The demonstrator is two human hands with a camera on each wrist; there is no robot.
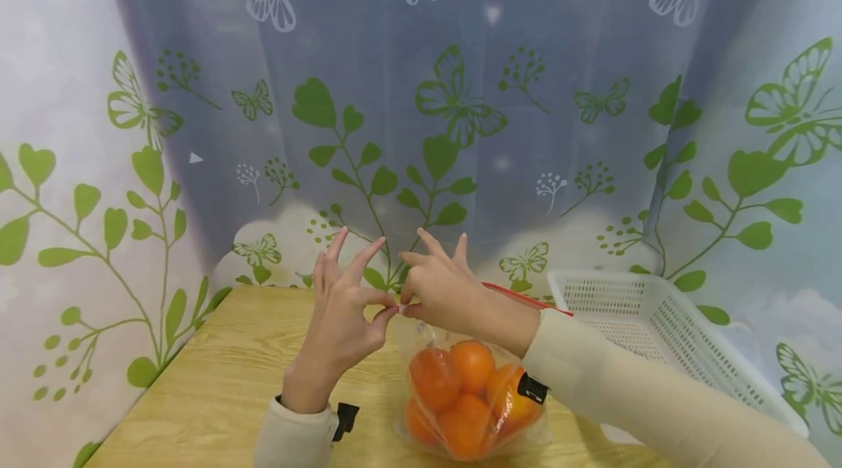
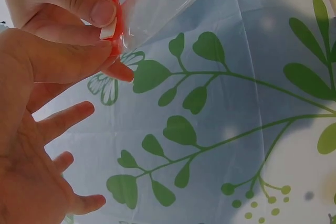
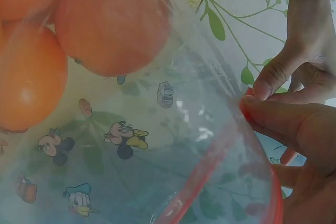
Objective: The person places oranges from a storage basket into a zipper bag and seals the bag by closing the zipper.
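A clear plastic zip bag (image 1: 427,340) full of oranges (image 1: 465,420) stands on the wooden table, with a red seal strip (image 1: 526,297) along its top. Cartoon figures are printed on its film (image 3: 126,137). At one end of the strip, my left hand (image 1: 342,322) pinches the edge between thumb and forefinger, its other fingers spread upward. Right beside it my right hand (image 1: 454,292) pinches the same red edge, fingertips meeting the left's. A small white slider (image 2: 107,31) shows between the fingertips in the left wrist view; which hand grips it is unclear.
To the right, a white perforated plastic basket (image 1: 717,373) lies partly behind my right forearm. The wooden table (image 1: 217,380) reaches back to a curtain (image 1: 552,29) printed with leaves and butterflies. Black camera straps sit at both wrists.
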